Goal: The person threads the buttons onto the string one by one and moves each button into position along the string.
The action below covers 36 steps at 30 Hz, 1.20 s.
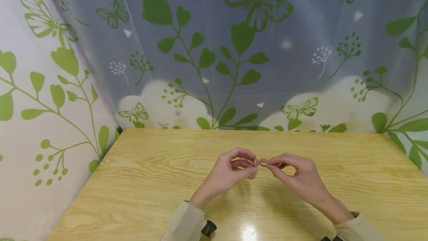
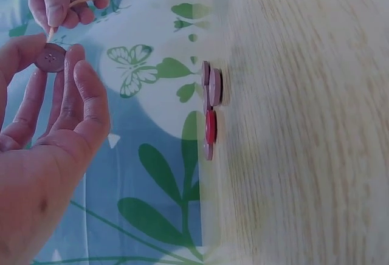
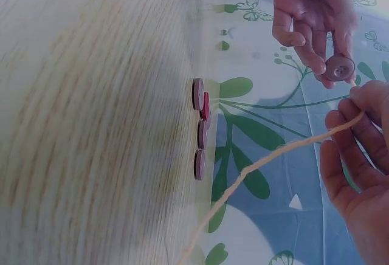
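Between its thumb and fingertips, my left hand (image 1: pixel 232 168) holds a brownish-mauve button (image 2: pixel 50 58) by the rim, its small holes facing the camera in the left wrist view. My right hand (image 1: pixel 299 170) pinches a pale orange string (image 3: pixel 246 171) near its end. That short end reaches the edge of the held button in the left wrist view. The rest of the string trails away from the right fingers toward the table. Both hands are close together above the table, fingertips almost meeting around the button.
Several loose buttons (image 2: pixel 215 87) lie on the wooden table (image 1: pixel 150 181) beneath the hands, one of them a red button (image 3: pixel 205 106). A printed curtain (image 1: pixel 207 47) with leaves and butterflies hangs behind the table's back edge and along its left side.
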Motion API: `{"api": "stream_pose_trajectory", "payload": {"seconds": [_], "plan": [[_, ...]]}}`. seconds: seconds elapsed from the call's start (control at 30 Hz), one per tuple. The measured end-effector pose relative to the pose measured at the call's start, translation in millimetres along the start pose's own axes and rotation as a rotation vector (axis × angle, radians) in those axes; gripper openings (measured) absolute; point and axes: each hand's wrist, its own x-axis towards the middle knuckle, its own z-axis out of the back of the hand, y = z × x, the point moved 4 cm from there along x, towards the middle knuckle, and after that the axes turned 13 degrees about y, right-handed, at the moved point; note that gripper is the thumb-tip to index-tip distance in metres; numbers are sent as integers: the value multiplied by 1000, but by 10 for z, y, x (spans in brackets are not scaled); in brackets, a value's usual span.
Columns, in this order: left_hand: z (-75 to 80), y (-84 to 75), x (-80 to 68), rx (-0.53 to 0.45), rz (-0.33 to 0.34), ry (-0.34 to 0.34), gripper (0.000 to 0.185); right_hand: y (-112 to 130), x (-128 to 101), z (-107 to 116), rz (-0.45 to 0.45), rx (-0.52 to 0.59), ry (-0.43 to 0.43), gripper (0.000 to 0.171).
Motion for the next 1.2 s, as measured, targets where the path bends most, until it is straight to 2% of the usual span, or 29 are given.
{"api": "stream_pose_trajectory", "payload": {"seconds": [0.27,0.6,0.83,1.2], "plan": [[-32,-19,-1,6,-11,18,32,14,-11,-19,6,-5,1,33],[-48,-11,-5,5,-8,34,30,2,-24,-50,0,26,9,39],[-63,-17,-2,-12,-8,46,31,5,-17,-67,2,20,-1,34],[-80,15,15,0,18,20,27,-2,-27,-91,-8,38,5,35]]}}
